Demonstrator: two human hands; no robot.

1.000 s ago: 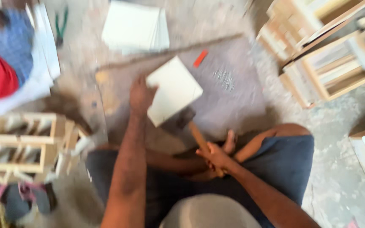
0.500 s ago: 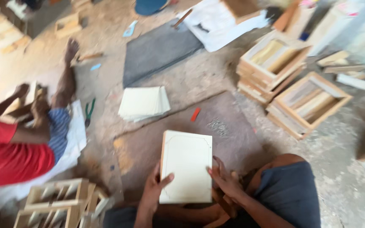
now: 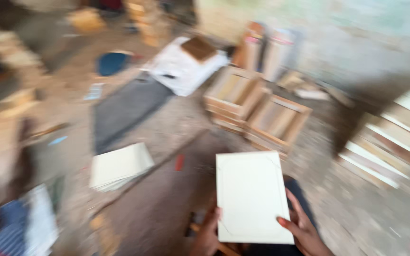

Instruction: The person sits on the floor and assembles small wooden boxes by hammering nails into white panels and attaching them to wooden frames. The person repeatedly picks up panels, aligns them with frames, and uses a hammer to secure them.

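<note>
A cream-white rectangular panel (image 3: 252,196) is held upright-tilted in front of the seated person, above the lap and over the near edge of a dark floor mat (image 3: 157,204). The left hand (image 3: 208,232) grips its lower left edge, fingers wrapped from behind; the right hand (image 3: 304,230) clasps the lower right corner, thumb laid on the face (a faint line runs just inside the panel's border). Both hands are thus closed on the panel, not loose.

To handle the panel well at this stage, a judgement from the pose: support belongs at the two lower corners as shown, with pressure kept on the edges rather than on the broad face, so that the thin sheet neither bows nor takes marks; it is best kept square to the eye while its border is checked.

Outward from the panel: a small red piece (image 3: 180,162) lies on the mat; a stack of like white sheets (image 3: 119,167) rests on the floor to the left, well apart; open wooden frames (image 3: 257,111) are piled beyond, and more slatted woodwork (image 3: 390,147) stands at right. Another person's sleeve (image 3: 10,227), striped blue, shows at lower left. The view is heavily blurred, so finer detail cannot be told.
</note>
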